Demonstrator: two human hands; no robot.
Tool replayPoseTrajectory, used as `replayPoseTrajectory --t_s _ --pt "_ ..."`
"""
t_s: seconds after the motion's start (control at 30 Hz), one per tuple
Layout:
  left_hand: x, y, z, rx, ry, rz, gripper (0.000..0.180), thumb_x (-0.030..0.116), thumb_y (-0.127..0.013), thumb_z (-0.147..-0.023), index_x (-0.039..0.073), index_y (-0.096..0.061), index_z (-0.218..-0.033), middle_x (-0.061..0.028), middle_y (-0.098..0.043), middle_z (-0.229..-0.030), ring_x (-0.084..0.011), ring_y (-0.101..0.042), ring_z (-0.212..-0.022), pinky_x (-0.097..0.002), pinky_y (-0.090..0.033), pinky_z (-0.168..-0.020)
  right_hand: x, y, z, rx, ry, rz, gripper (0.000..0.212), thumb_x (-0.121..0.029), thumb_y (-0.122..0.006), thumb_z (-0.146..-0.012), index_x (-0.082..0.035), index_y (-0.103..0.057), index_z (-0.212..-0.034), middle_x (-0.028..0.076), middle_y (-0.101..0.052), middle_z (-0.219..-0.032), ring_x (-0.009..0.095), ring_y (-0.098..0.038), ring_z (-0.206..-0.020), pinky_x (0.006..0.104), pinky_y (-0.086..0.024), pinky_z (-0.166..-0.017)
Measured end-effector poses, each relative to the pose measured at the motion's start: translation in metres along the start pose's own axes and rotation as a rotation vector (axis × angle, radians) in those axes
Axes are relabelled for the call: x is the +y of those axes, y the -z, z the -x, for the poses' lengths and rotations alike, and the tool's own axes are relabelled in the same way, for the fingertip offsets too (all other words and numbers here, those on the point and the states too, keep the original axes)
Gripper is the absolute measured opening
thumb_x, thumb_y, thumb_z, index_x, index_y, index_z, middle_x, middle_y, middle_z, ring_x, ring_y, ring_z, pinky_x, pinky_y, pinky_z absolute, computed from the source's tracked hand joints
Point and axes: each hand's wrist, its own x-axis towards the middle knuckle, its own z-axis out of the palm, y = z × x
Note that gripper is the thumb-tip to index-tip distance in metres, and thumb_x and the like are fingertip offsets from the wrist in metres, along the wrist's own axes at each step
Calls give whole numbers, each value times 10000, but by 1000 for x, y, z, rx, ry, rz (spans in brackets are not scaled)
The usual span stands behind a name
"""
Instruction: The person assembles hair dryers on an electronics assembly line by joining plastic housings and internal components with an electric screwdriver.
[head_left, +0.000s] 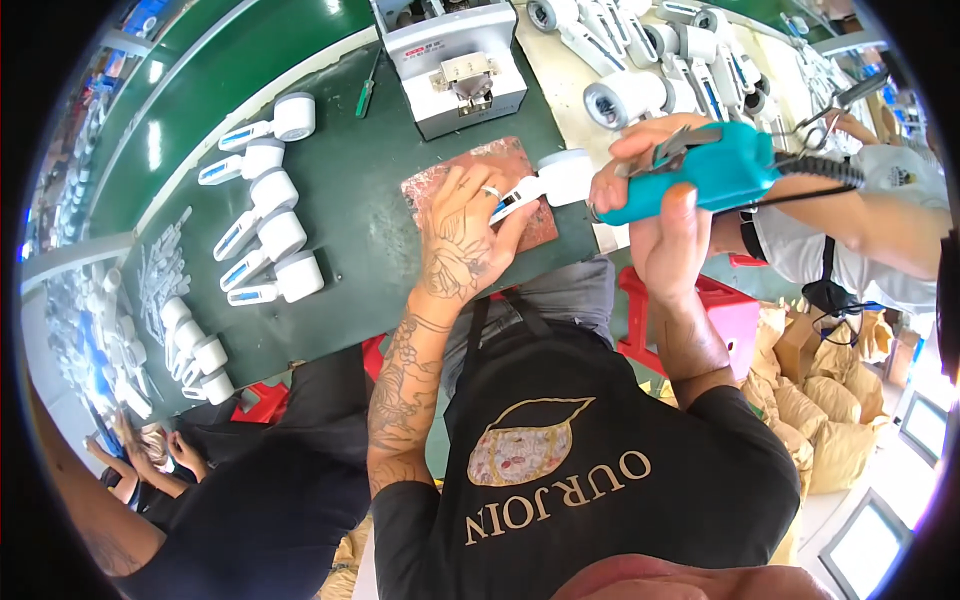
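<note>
My left hand (pixel 462 235) is closed on the handle of a white handheld device (pixel 566 178) with a round, drum-shaped head and a dark blue strip along its handle. It steadies the device over a worn reddish-brown pad (pixel 540 226) on the green table. Wrapped in my right hand (pixel 662 245) is a teal electric screwdriver (pixel 695 178) with a black coiled cord, lying roughly sideways. Its front end is close to the device's round head; whether they touch, I cannot tell.
Several similar white devices (pixel 278 232) stand in a row to the left, with clear plastic pieces (pixel 165 270) beyond. A grey machine (pixel 440 85) and a green-handled screwdriver (pixel 366 95) are behind the pad. More devices (pixel 690 62) pile up at the far right. Co-workers sit on both sides.
</note>
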Motion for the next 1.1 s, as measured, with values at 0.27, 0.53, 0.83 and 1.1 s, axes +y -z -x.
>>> replayPoseTrajectory --t_s 0.27,0.53,0.83,1.1 --pt "-20 18 -14 -166 -27 27 333 358 -750 -863 93 -752 -1065 -53 -667 -1075 -295 -561 -1051 -443 -457 -938 20 -41 -79 -37 104 -106 712 -668 -606 -950 21 -548 -1120 60 -523 -747 190 -518 -681 359 -455 -676" --pt "-21 3 -2 -106 -66 -122 459 472 -669 -927 92 -692 -1183 -94 -642 -1162 -298 -565 -1080 -455 -451 -963 57 -84 -135 -88 258 22 431 -392 -683 -1008 30 -598 -980 56 -564 -697 173 -582 -627 325 -483 -592" --pt "-28 0 -3 -59 -60 -142 476 462 -690 -913 51 -703 -1152 -115 -646 -1091 -316 -571 -1047 -467 -466 -942 85 -81 -120 -99 99 14 245 -251 -686 -1005 -10 -658 -977 14 -621 -684 91 -571 -608 267 -473 -562" --pt "-17 4 -8 -49 -19 -79 515 464 -720 -886 21 -716 -1149 -127 -648 -1084 -319 -574 -1043 -459 -473 -932 75 -84 -135 -168 301 66 375 -329 -651 -1031 11 -553 -908 58 -575 -708 155 -562 -619 304 -481 -581"
